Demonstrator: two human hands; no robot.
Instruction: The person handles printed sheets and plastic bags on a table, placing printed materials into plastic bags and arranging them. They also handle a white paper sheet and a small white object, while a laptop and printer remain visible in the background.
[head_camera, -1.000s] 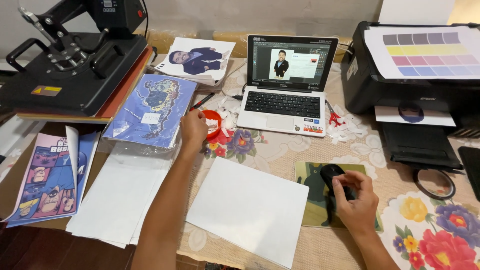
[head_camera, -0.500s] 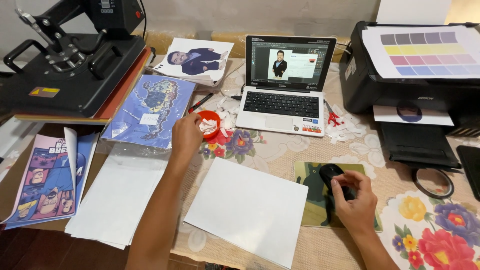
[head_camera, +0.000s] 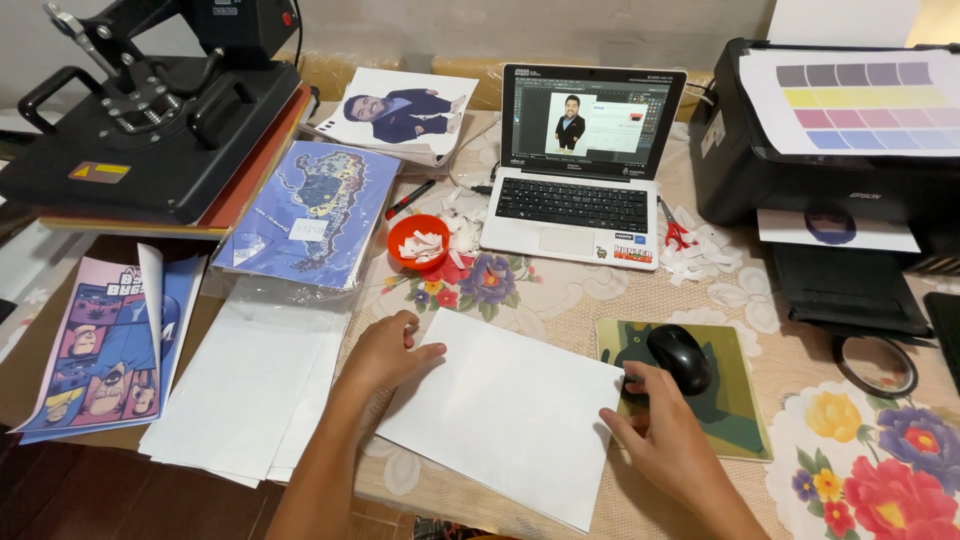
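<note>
The blank sheet (head_camera: 505, 412) lay near the front edge of the table (head_camera: 560, 300), still unprinted. The left hand (head_camera: 385, 350) pressed flat on its left corner, fingers spread; the right hand (head_camera: 665, 440) touched its right edge, open, beside the mouse (head_camera: 680, 357).

Red bowl (head_camera: 418, 241) and laptop (head_camera: 585, 165) beyond sheet (head_camera: 505, 410)

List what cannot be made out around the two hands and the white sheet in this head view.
- White sheet: its underside is hidden against the table.
- Left hand: palm hidden; it covers the sheet's left edge.
- Right hand: wrist cut by the bottom edge.
- Orange bowl: the white scraps are too small to identify.
</note>
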